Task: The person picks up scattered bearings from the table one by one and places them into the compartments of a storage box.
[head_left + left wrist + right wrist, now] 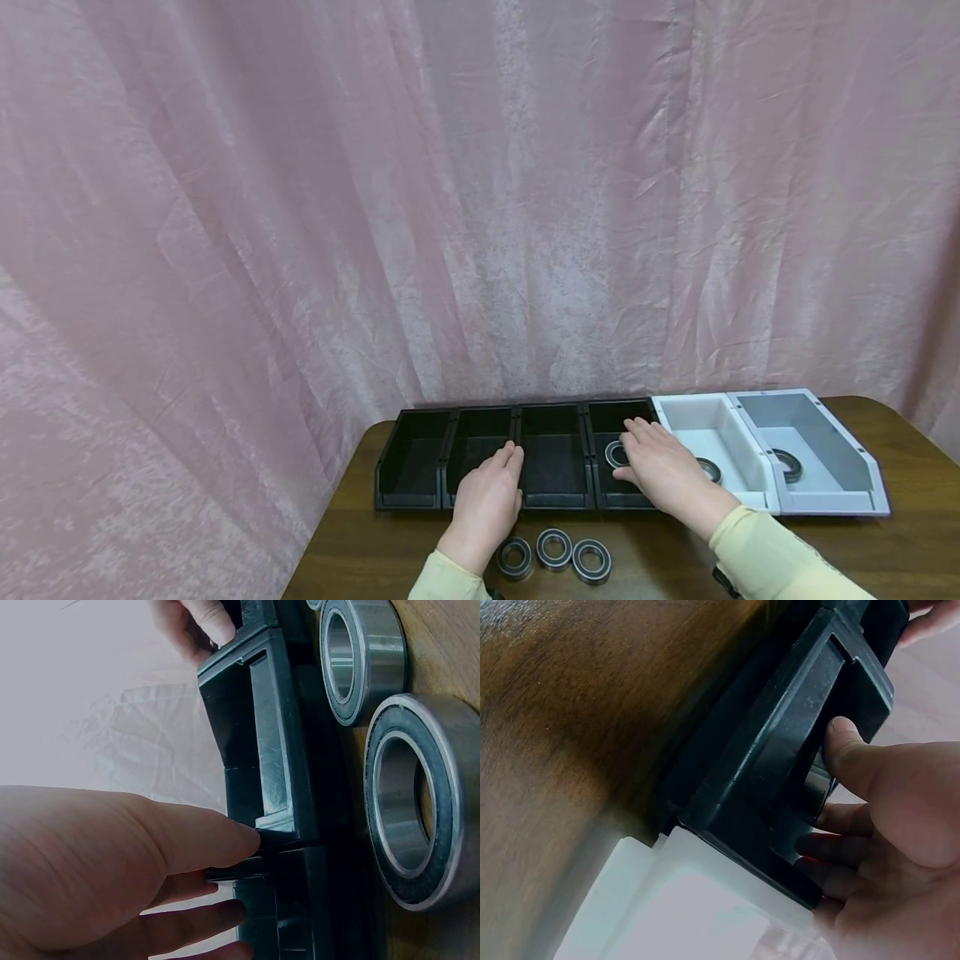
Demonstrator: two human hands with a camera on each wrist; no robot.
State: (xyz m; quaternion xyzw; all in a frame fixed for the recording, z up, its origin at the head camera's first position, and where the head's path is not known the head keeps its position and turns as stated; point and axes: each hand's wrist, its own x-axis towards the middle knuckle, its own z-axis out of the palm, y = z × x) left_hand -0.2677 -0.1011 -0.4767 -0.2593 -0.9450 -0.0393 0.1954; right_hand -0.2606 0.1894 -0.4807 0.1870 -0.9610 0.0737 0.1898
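Observation:
My right hand (667, 473) reaches into the fourth black bin (624, 500) from the left. It pinches a ball bearing (817, 793) between thumb and fingers inside that bin; the hand partly hides the ring. My left hand (486, 502) has its fingers extended over the second and third black bins, fingertips at the divider (517, 429) between them; nothing is in its grasp. Beside and below the left hand, three bearings lie on the wooden table: a left one (514, 575), a middle one (554, 566) and a right one (592, 578).
Right of the black bins stand a white bin (738, 442) holding a bearing (710, 472), partly behind my right hand, and a light grey bin (832, 467) with another bearing (792, 467). A pink curtain (525, 208) hangs right behind the row of bins.

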